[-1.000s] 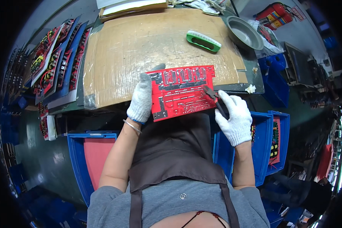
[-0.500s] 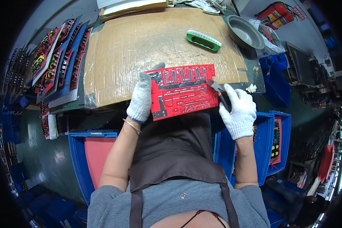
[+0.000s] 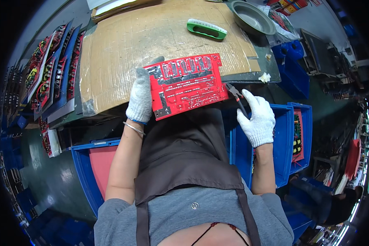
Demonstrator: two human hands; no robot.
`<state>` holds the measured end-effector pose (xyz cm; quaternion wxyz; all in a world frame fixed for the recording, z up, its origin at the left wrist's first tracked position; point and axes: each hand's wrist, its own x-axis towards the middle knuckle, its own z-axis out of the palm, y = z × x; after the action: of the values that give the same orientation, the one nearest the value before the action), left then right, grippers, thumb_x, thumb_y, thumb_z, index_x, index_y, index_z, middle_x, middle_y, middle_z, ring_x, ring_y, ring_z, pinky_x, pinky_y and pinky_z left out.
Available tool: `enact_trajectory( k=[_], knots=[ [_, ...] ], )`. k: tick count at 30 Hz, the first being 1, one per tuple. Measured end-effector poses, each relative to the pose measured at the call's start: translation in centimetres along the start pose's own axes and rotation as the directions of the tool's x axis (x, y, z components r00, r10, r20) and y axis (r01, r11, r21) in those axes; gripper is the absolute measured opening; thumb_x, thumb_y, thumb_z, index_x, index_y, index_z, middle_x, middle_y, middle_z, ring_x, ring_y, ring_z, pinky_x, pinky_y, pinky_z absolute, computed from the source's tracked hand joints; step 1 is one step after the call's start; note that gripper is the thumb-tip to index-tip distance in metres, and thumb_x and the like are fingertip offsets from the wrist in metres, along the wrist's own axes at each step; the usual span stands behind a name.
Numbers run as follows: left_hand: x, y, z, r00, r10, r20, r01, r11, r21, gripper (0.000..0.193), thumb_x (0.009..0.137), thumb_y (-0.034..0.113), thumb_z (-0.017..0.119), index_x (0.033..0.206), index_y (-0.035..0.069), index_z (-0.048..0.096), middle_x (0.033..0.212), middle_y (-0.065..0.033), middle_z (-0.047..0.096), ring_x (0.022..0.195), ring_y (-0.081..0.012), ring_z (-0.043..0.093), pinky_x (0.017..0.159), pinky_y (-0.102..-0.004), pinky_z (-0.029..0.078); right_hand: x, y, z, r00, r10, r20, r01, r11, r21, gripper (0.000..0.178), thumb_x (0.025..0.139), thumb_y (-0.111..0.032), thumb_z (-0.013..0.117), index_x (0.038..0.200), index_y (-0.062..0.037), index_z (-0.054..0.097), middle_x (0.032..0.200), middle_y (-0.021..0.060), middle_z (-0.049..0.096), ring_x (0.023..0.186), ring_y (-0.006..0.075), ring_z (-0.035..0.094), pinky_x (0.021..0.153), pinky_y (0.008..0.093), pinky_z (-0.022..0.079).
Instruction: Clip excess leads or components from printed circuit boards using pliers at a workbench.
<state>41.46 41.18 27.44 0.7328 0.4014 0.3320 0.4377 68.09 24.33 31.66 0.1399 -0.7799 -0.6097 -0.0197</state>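
A red circuit board (image 3: 188, 88), solder side up, is gripped at its left edge by my gloved left hand (image 3: 141, 96). The thumb lies along that edge; part of the fingers is hidden behind the board. In my right hand (image 3: 258, 119), also in a white knit glove, are cutting pliers (image 3: 238, 98) with dark handles. Their metal jaws point up and left, just off the board's right edge. The board is tilted and held over the near edge of the cardboard (image 3: 110, 69) that covers the workbench.
On the cardboard lies a green brush (image 3: 207, 30) with white bristles. A grey basin (image 3: 254, 20) stands at the back right. Populated boards (image 3: 55, 74) lean in a row at the left. Blue bins (image 3: 281, 139) flank me, and another person (image 3: 336, 205) shows at the lower right.
The pliers have come away from the board's upper right corner and now sit beside its right edge. The whole view has shifted, so bench and brush appear higher and further left.
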Motion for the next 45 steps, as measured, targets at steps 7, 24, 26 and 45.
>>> enact_trajectory(
  k=[7,24,26,45],
  knots=[
    [0.1,0.1,0.1,1.000,-0.019,-0.016,0.019,1.000,-0.010,0.089,0.101,0.071,0.035,0.152,0.000,0.044,0.137,-0.0184,0.063,0.118,-0.0245,0.067,0.100,-0.0411,0.058,-4.0,1.6,1.1,0.997,-0.033,-0.067,0.028,0.998,-0.064,0.062,0.076,-0.020,0.079,0.136,-0.0174,0.065,0.114,0.0121,0.067,0.107,0.0323,0.063,0.092,0.0446,0.051],
    [0.2,-0.1,-0.1,1.000,-0.009,-0.006,0.008,0.998,-0.057,0.082,0.104,0.066,0.038,0.153,0.000,0.043,0.140,-0.0198,0.061,0.120,-0.0269,0.067,0.098,-0.0427,0.060,-4.5,2.0,3.2,0.985,-0.098,-0.140,0.101,0.995,0.011,0.063,0.076,-0.023,0.080,0.137,-0.0183,0.065,0.114,0.0119,0.066,0.104,0.0314,0.062,0.090,0.0448,0.048],
    [0.2,-0.1,-0.1,1.000,-0.009,-0.010,0.009,0.999,-0.052,0.082,0.104,0.066,0.038,0.153,0.000,0.043,0.140,-0.0198,0.061,0.120,-0.0270,0.067,0.098,-0.0428,0.060,-4.5,1.9,3.4,0.986,-0.097,-0.138,0.101,0.995,0.020,0.062,0.077,-0.023,0.080,0.137,-0.0182,0.065,0.114,0.0120,0.067,0.105,0.0315,0.062,0.090,0.0448,0.048],
    [0.0,0.4,0.6,0.999,-0.006,-0.052,0.008,0.999,0.052,0.083,0.104,0.067,0.029,0.149,0.001,0.050,0.133,-0.0151,0.066,0.115,-0.0199,0.068,0.100,-0.0370,0.058,-4.7,1.5,3.8,0.983,-0.085,-0.163,0.084,0.996,-0.016,0.067,0.075,-0.020,0.081,0.140,-0.0185,0.064,0.116,0.0127,0.066,0.108,0.0324,0.062,0.094,0.0451,0.047]
  ],
)
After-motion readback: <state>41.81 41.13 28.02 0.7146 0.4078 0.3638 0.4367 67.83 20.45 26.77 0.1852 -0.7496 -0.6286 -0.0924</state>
